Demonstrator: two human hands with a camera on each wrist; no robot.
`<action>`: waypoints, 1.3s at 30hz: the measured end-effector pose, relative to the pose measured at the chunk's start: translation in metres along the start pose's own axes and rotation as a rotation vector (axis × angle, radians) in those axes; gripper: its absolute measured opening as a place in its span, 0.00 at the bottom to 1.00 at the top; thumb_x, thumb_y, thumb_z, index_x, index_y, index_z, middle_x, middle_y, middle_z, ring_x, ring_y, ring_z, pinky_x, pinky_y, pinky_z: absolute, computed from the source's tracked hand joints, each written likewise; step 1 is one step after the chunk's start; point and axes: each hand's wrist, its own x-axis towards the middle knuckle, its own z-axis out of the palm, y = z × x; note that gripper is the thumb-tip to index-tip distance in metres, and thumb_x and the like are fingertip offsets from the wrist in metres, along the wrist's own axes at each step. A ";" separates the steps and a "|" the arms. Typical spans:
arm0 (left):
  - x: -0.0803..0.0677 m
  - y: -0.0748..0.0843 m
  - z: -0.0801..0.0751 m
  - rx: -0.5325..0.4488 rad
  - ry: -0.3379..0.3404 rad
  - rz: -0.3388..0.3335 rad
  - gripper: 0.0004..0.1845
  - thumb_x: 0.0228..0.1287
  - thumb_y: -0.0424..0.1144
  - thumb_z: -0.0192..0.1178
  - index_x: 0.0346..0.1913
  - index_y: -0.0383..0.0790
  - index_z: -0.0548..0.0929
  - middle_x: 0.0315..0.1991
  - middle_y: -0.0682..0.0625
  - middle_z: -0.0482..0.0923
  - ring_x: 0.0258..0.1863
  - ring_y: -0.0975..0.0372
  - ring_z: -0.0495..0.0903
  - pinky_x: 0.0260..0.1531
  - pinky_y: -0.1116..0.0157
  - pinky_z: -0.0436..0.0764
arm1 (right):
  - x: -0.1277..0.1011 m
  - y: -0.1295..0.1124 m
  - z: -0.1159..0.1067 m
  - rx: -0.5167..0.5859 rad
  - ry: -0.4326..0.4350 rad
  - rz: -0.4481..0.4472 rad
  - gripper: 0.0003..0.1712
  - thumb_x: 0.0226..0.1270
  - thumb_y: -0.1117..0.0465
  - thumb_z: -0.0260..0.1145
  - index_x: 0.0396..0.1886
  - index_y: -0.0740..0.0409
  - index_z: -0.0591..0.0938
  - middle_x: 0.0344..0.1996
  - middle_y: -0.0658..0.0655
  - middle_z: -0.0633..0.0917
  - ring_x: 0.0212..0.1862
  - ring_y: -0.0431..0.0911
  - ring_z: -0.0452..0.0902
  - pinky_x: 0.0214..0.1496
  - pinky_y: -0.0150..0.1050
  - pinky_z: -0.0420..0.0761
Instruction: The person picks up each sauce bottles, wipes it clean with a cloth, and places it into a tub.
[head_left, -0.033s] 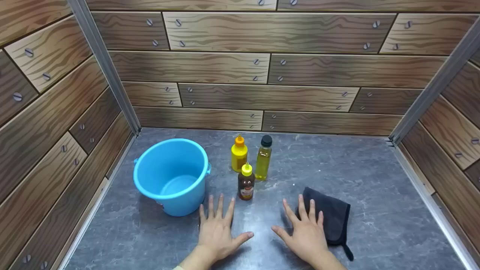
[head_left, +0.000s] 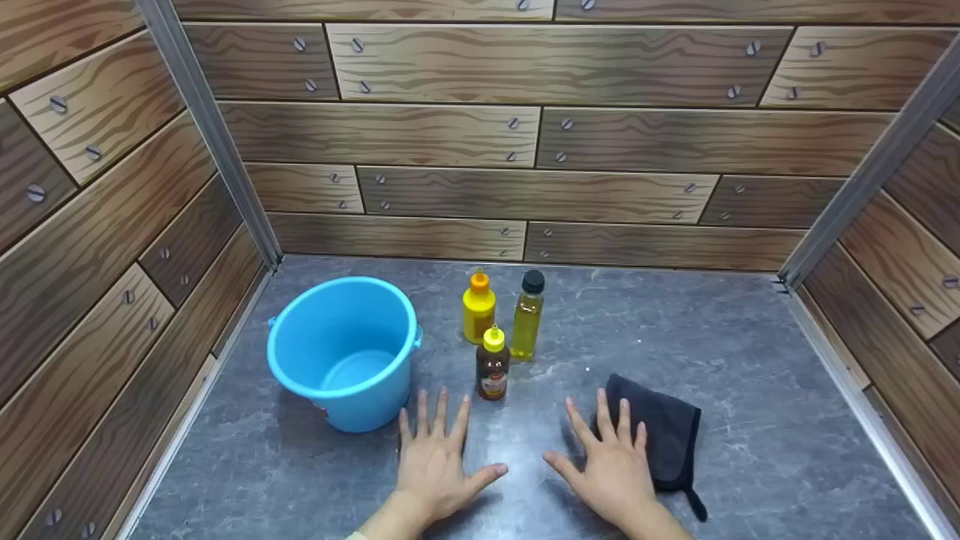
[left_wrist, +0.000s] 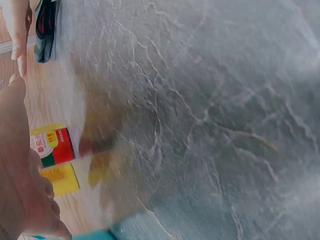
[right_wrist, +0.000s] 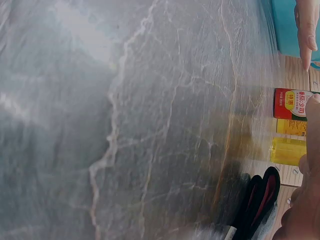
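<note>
My left hand (head_left: 433,469) is spread flat, palm down, between a blue bucket (head_left: 352,409) and a small brown sauce bottle (head_left: 493,371) with a yellow cap. It holds nothing. To the right, my right hand (head_left: 611,472) is also spread with straight fingers and holds nothing. Its fingertips overlap the left edge of a folded black fabric piece (head_left: 664,435) with a loop; I cannot tell whether they touch it. In the right wrist view, the sauce bottle (right_wrist: 290,104) shows a red label, and the black fabric (right_wrist: 260,200) has a reddish inner layer.
Behind the brown bottle stand a yellow squeeze bottle (head_left: 478,311) with an orange cap and a taller oil bottle (head_left: 526,326) with a black cap. Wood-patterned walls (head_left: 525,135) with metal corner strips enclose the grey marbled tabletop (head_left: 765,360) at the back and sides.
</note>
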 end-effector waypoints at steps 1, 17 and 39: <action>0.000 0.000 0.000 0.000 -0.002 -0.001 0.62 0.59 0.89 0.41 0.86 0.49 0.57 0.84 0.34 0.51 0.82 0.33 0.45 0.72 0.26 0.50 | 0.000 0.000 0.000 0.001 0.000 0.000 0.51 0.68 0.22 0.62 0.84 0.38 0.65 0.85 0.68 0.49 0.82 0.76 0.36 0.72 0.82 0.43; -0.002 -0.001 0.002 0.009 -0.001 -0.002 0.63 0.58 0.89 0.43 0.86 0.49 0.57 0.84 0.34 0.50 0.82 0.33 0.43 0.72 0.26 0.49 | -0.001 -0.001 -0.003 -0.004 -0.001 0.003 0.52 0.67 0.21 0.61 0.84 0.36 0.64 0.85 0.67 0.48 0.81 0.76 0.36 0.73 0.82 0.43; 0.001 -0.002 -0.004 0.004 -0.007 -0.002 0.63 0.58 0.90 0.41 0.86 0.50 0.56 0.85 0.35 0.48 0.82 0.33 0.43 0.72 0.26 0.49 | 0.000 0.011 -0.023 -0.005 -0.003 0.022 0.54 0.68 0.20 0.58 0.86 0.39 0.61 0.85 0.68 0.46 0.80 0.79 0.35 0.72 0.83 0.41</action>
